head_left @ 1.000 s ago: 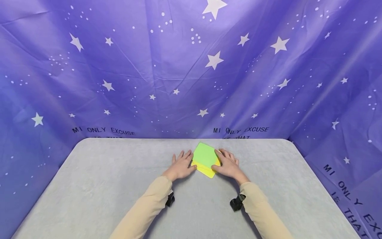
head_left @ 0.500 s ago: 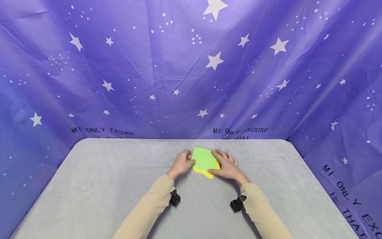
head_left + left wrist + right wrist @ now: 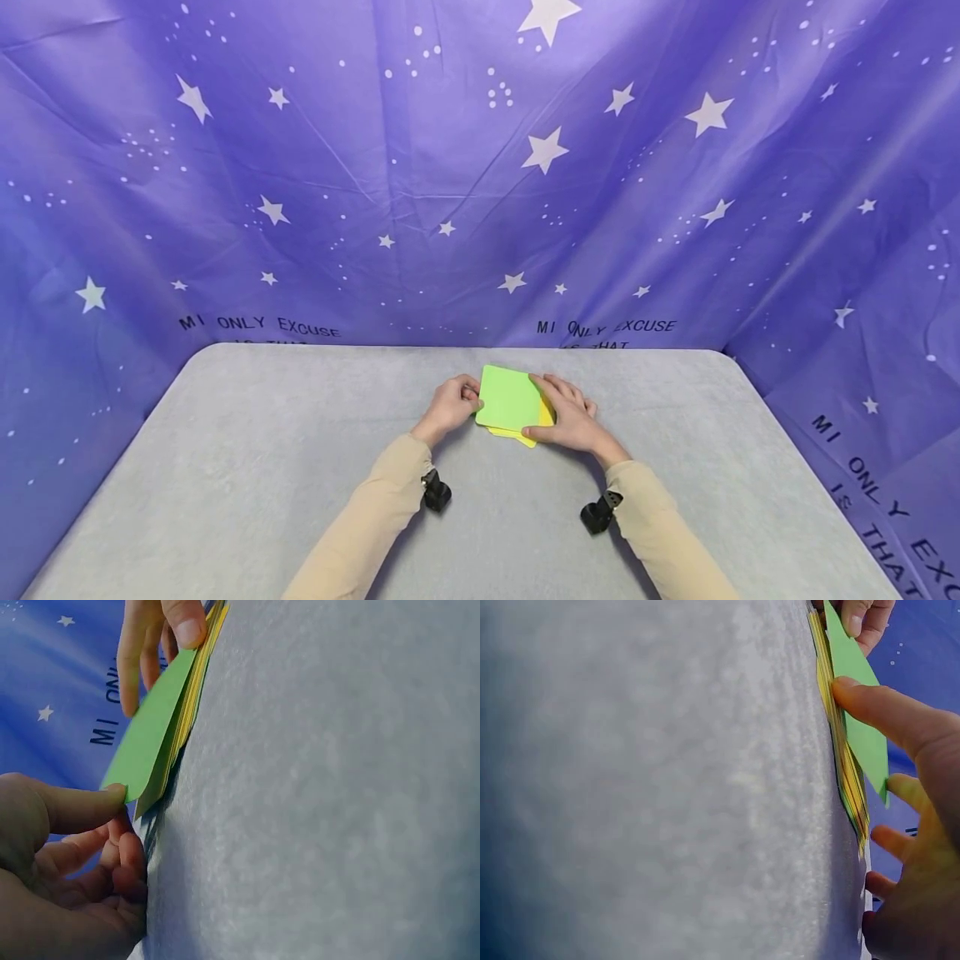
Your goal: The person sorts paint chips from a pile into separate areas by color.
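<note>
A light green square paper sheet (image 3: 508, 400) with rounded corners lies on a stack of mostly yellow sheets (image 3: 547, 412) near the table's far edge. My left hand (image 3: 448, 406) pinches the green sheet's left side between thumb and fingers. In the left wrist view that side of the green sheet (image 3: 146, 742) is raised from the stack (image 3: 184, 724), leaving a gap. My right hand (image 3: 572, 418) lies spread at the stack's right side. In the right wrist view its thumb presses the green sheet (image 3: 864, 742) near one edge, and a fingertip touches its far corner.
The grey table (image 3: 480, 533) extends to both sides and in front. A purple star-printed curtain (image 3: 450, 167) hangs behind and around it. Black wrist cameras (image 3: 437, 493) sit below both sleeves.
My left hand went from lying flat with spread fingers to pinching the green sheet's left side. The green sheet turned and shifted slightly left on the stack. My right hand stayed nearly in place.
</note>
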{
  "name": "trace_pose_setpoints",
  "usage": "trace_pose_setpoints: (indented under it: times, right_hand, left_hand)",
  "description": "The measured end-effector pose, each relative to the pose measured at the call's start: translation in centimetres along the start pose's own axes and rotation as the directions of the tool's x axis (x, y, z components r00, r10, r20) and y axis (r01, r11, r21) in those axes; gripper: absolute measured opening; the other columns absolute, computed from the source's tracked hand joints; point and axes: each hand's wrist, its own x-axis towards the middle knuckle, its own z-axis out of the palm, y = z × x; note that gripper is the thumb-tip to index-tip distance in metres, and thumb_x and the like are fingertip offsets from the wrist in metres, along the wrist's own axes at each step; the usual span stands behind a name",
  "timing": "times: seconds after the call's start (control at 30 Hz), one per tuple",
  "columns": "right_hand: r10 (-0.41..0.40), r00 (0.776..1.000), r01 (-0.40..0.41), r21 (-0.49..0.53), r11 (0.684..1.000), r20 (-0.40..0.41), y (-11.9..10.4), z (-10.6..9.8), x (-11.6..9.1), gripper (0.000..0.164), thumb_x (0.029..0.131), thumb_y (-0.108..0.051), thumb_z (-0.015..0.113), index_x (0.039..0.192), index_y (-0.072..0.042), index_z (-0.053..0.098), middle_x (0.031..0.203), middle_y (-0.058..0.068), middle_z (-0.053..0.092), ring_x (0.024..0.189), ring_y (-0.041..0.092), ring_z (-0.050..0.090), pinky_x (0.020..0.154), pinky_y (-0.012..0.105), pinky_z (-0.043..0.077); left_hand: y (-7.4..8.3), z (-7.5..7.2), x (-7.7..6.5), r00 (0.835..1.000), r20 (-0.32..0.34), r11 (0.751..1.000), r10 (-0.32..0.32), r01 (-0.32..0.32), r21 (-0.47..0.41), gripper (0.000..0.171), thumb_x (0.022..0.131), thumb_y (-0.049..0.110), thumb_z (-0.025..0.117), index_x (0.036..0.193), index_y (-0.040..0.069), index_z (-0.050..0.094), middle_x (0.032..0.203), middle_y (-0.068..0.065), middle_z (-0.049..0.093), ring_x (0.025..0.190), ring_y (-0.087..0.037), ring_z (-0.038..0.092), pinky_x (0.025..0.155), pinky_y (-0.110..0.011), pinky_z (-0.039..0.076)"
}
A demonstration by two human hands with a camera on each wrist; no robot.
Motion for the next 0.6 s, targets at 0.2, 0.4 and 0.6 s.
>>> trace_pose_setpoints:
  times: [0.2,0.4,0.6]
  right_hand:
    - [0.016,0.996,-0.007,0.111,0.994,-0.084,-0.3,0.2,0.1,0.089,0.079,-0.036,0.075,0.152,-0.013,0.030,0.146,0.021,0.036,0.133,0.044,0.027,0.100,0.065,0.018]
    - [0.012,0.986,0.032,0.258,0.966,-0.165,-1.2,0.6,0.3,0.071,0.083,-0.015,0.074,0.144,-0.001,0.039,0.119,0.020,0.060,0.114,0.035,0.053,0.101,0.054,0.035]
    - [0.049,0.983,0.015,0.344,0.939,-0.176,-2.6,0.6,-0.3,0.063,0.083,-0.005,0.072,0.139,0.000,0.045,0.102,0.016,0.064,0.093,0.028,0.061,0.084,0.042,0.050]
  left_hand:
    - [-0.5,-0.6,-0.2,0.999,-0.019,0.995,-0.037,0.035,-0.092,0.011,0.083,-0.008,0.060,0.094,-0.005,0.060,0.074,-0.005,0.053,0.065,-0.014,0.047,0.058,-0.024,0.040]
    - [-1.0,-1.0,-1.0,0.998,0.015,0.967,-0.063,0.064,-0.246,0.012,0.084,-0.011,0.055,0.096,-0.009,0.058,0.075,-0.005,0.051,0.065,-0.014,0.048,0.057,-0.024,0.044]
    - [-1.1,-1.0,-2.3,0.999,0.027,0.947,-0.018,0.025,-0.320,0.011,0.086,-0.011,0.053,0.098,-0.011,0.053,0.078,-0.006,0.049,0.067,-0.015,0.047,0.059,-0.025,0.043]
